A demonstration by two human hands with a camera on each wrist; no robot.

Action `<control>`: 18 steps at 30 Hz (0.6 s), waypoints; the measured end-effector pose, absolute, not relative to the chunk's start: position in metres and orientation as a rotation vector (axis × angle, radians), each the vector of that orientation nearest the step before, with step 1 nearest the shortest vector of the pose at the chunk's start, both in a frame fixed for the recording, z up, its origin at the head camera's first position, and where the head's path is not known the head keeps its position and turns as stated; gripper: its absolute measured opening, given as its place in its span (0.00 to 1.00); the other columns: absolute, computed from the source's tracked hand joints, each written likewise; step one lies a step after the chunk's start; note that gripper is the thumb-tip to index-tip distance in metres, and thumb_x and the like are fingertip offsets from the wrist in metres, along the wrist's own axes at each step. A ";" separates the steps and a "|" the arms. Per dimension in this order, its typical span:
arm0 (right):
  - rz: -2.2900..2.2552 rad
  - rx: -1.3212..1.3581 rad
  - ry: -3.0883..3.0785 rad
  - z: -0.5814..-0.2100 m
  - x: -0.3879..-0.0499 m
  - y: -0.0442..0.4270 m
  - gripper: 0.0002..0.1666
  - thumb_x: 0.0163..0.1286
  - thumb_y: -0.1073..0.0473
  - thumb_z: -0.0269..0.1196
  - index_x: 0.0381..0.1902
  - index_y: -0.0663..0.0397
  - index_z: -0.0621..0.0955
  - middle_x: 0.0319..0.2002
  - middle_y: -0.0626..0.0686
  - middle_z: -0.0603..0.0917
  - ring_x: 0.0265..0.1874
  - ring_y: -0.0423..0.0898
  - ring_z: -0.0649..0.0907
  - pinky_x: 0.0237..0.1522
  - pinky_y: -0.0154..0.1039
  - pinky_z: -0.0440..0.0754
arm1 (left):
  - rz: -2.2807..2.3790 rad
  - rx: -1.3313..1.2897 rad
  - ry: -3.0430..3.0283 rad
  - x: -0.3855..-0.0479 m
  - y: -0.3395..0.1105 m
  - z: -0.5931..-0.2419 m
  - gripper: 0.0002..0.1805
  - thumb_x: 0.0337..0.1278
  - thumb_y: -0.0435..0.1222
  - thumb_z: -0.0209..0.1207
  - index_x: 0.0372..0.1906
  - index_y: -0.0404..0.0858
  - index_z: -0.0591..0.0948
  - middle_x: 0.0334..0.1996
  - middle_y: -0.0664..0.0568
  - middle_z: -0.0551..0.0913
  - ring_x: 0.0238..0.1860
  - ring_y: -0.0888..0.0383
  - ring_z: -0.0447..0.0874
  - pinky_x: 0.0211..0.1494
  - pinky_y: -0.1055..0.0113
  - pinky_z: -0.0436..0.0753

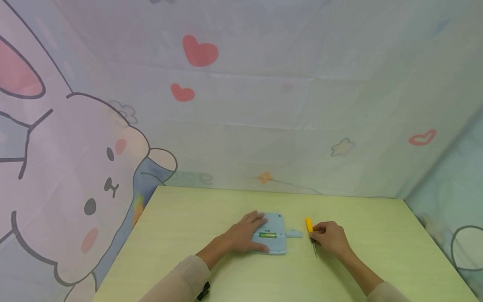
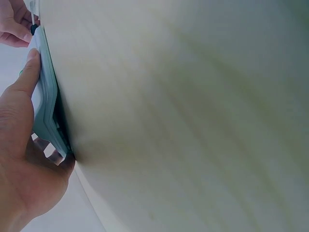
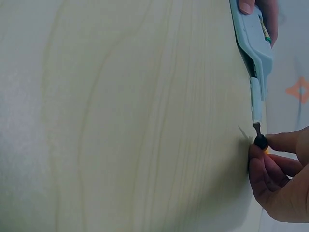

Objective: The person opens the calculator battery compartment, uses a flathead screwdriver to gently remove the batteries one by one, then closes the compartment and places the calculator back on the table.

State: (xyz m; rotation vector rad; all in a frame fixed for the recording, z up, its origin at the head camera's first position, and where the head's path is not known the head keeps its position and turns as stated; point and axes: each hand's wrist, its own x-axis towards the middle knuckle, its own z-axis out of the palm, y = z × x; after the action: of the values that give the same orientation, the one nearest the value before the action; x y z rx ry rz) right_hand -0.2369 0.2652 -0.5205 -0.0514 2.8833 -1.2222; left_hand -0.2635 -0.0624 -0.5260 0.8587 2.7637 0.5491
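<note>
A light blue, flat calculator-like device [image 1: 278, 224] lies back side up on the table, with a green and yellow battery [image 1: 268, 235] in its open recess. My left hand [image 1: 243, 235] rests across its left part, the thumb along the near edge and fingertips toward the far edge. Beside the device's right edge is a small light blue cover piece [image 1: 294, 234], also visible as a narrow strip [image 3: 256, 99] in the right wrist view. Right of that, my right hand [image 1: 332, 237] pinches a screwdriver [image 1: 309, 224] by its black collar. Its yellow handle points away and its metal shaft toward me.
The pale wooden table [image 1: 362, 214] reaches back to a printed cloth [image 1: 264, 105] with hearts and a rabbit. Another cloth [image 1: 464, 209] hangs at the right side. A small black object [image 1: 203, 290] shows below the left sleeve [image 1: 181, 279].
</note>
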 end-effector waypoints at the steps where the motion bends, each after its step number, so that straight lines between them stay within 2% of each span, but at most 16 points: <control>1: -1.229 -0.050 2.880 -0.521 -0.237 0.265 0.11 0.67 0.65 0.72 0.43 0.69 0.89 0.35 0.55 0.91 0.32 0.48 0.88 0.30 0.40 0.84 | 0.549 0.859 2.763 -0.264 -0.062 -0.526 0.55 0.56 0.71 0.66 0.84 0.51 0.64 0.85 0.57 0.55 0.86 0.52 0.45 0.78 0.46 0.66; 6: -1.255 -0.014 2.853 -0.522 -0.237 0.265 0.10 0.67 0.64 0.72 0.41 0.68 0.89 0.32 0.54 0.90 0.27 0.46 0.88 0.29 0.38 0.85 | 0.554 0.858 2.760 -0.264 -0.062 -0.527 0.55 0.56 0.71 0.66 0.84 0.51 0.64 0.85 0.57 0.55 0.86 0.52 0.45 0.78 0.46 0.66; 11: -1.265 0.020 2.839 -0.522 -0.236 0.266 0.07 0.67 0.64 0.73 0.37 0.65 0.90 0.29 0.52 0.90 0.25 0.45 0.88 0.28 0.38 0.84 | 0.558 0.860 2.758 -0.264 -0.063 -0.527 0.55 0.56 0.71 0.66 0.84 0.51 0.64 0.85 0.57 0.55 0.86 0.51 0.45 0.78 0.46 0.66; 18: -1.282 0.011 2.838 -0.519 -0.234 0.265 0.06 0.67 0.65 0.73 0.36 0.65 0.89 0.28 0.53 0.89 0.24 0.47 0.88 0.27 0.37 0.83 | 0.558 0.861 2.759 -0.265 -0.063 -0.528 0.55 0.56 0.72 0.65 0.84 0.51 0.63 0.85 0.57 0.54 0.86 0.52 0.45 0.78 0.45 0.67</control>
State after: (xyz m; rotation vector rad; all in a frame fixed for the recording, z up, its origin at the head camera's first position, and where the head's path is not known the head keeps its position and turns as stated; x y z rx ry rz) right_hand -0.2344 0.2654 -0.5193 0.0106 2.8378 -1.2823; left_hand -0.2651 -0.0628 -0.5284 0.8608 2.7594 0.5577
